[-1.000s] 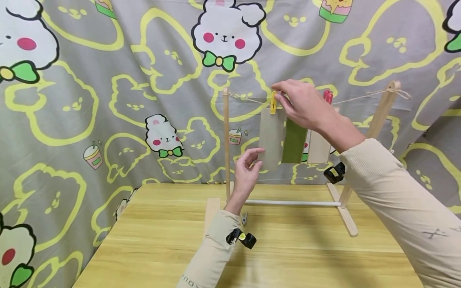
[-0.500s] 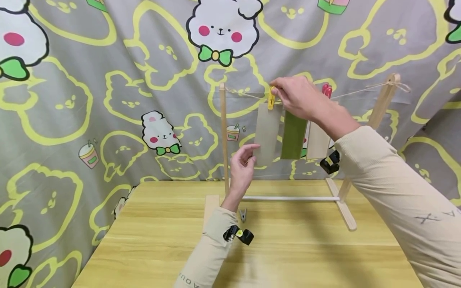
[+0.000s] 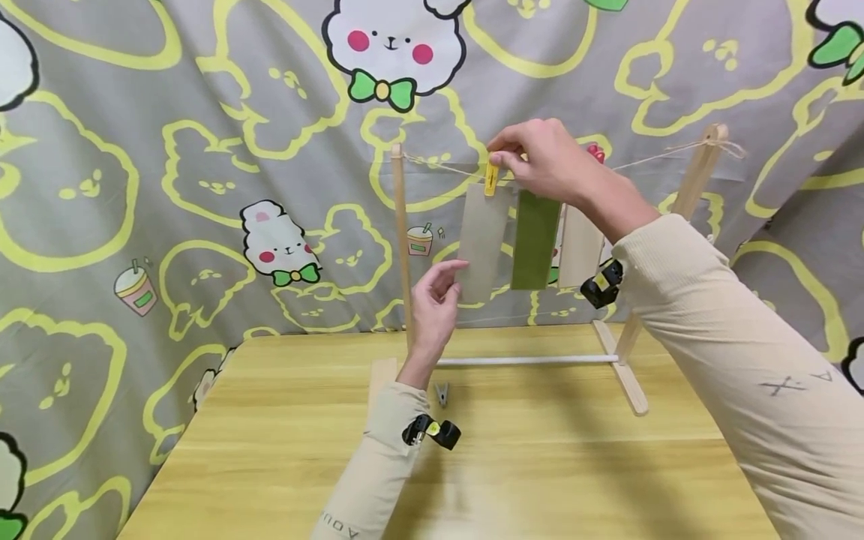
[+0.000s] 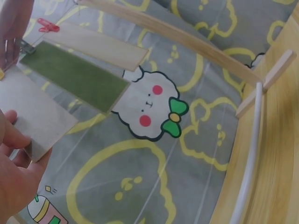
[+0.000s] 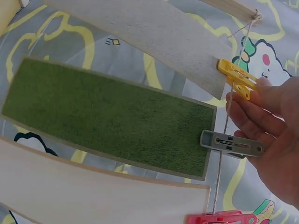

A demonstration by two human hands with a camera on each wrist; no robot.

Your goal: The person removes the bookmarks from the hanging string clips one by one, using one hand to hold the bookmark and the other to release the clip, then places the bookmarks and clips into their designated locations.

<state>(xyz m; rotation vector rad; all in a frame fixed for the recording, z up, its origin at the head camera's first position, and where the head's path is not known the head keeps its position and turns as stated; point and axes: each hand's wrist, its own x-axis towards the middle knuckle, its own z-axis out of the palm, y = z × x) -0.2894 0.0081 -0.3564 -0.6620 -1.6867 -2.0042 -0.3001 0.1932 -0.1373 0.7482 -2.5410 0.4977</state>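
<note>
My right hand (image 3: 543,161) pinches a yellow clothespin (image 3: 491,178) by its upper end. The clothespin sits at the string (image 5: 245,44) and over the top edge of a grey rectangular strip (image 3: 482,240), which hangs down. Lower, my left hand (image 3: 435,307) holds that strip by its side edge near the bottom, fingertips overlapping it in the left wrist view. Beside it hangs a green strip (image 5: 107,116) under a grey clothespin (image 5: 231,143). A pale wood-coloured strip (image 3: 580,244) hangs farther right under a red clothespin (image 5: 222,218).
Two wooden posts, left (image 3: 401,240) and right (image 3: 698,176), carry the string; a white rod (image 3: 526,361) joins them low down. A loose grey clothespin (image 3: 442,394) and a flat pale strip (image 3: 383,371) lie on the wooden table (image 3: 283,450). A patterned curtain (image 3: 236,97) hangs behind.
The head view has shifted, so the scene sits farther left and higher. Both hands keep their places at the yellow clothespin and the grey strip.
</note>
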